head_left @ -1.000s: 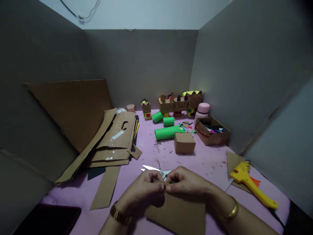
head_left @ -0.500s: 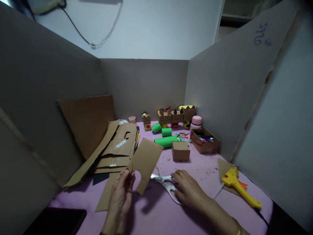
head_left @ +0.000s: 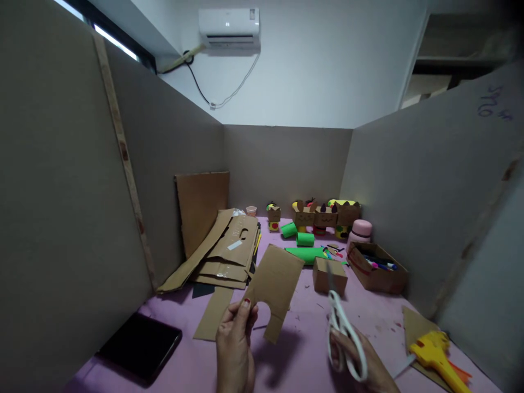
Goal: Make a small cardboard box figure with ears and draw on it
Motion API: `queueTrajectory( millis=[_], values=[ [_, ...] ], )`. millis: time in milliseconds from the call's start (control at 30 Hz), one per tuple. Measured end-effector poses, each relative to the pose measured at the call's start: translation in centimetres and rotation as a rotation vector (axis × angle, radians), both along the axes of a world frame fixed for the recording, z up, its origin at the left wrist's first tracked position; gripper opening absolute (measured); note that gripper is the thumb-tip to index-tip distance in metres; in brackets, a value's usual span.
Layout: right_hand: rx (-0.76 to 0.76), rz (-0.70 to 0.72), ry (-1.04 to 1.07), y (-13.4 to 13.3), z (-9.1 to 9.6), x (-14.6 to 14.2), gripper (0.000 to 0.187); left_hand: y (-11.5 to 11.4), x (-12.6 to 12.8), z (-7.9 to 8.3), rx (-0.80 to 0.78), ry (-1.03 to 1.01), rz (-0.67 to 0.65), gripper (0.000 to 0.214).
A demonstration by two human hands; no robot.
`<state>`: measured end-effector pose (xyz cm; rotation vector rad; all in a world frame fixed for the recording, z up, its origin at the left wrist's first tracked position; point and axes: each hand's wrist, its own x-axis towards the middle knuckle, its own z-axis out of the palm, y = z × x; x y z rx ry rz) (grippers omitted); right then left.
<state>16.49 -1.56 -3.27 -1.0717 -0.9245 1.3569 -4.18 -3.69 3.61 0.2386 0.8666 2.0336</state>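
Note:
My left hand pinches a flat piece of cardboard by its lower left corner and holds it above the table. A rounded notch is cut from the piece's lower edge. To the right, my right hand is closed on white-handled scissors, blades pointing up and away. Their blades are blurred and pass in front of a small cardboard box. Scissors and cardboard piece are apart.
Folded cardboard sheets lie at the left, behind a black tablet-like slab. Green paper tubes and a pen box stand farther back. A yellow glue gun rests at the right. Grey partitions enclose the table.
My right hand has lifted the scissors off the table, turning the blades upward. My left hand still holds the cardboard piece. The camera view has tilted up and shifted left.

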Motion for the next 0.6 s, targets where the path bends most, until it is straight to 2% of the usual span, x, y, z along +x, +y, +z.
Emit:
queueTrajectory(
  millis=[33, 100, 200, 267, 333, 467, 600],
  values=[
    [-0.024, -0.028, 0.163, -0.6, 0.3, -0.5, 0.056, -0.1, 0.4, -0.1, 0.004, -0.002, -0.002, 0.010],
    [-0.001, -0.070, 0.320, -1.8, 1.3, -1.8, 0.067, -0.3, 1.3, -0.3, 0.013, -0.005, -0.016, 0.009],
    [0.062, -0.181, 0.347, -2.6, 3.0, -4.0, 0.080, -0.7, 2.5, -0.2, 0.008, -0.031, -0.053, 0.012],
    [0.078, -0.181, 0.304, -2.3, 3.9, -4.8, 0.081, -1.0, 2.9, 0.0, -0.023, -0.067, -0.076, 0.021],
    [0.064, -0.124, 0.246, -1.9, 4.3, -4.9, 0.079, -1.2, 2.8, 0.1, -0.060, -0.100, -0.086, 0.029],
    [0.087, -0.137, 0.200, -2.4, 4.1, -3.7, 0.075, -1.0, 2.4, 0.0, -0.112, -0.121, -0.075, 0.032],
    [0.167, -0.104, 0.194, -5.2, 2.2, -3.9, 0.067, -0.6, 2.6, -0.3, -0.117, -0.102, -0.083, 0.029]
  ],
)
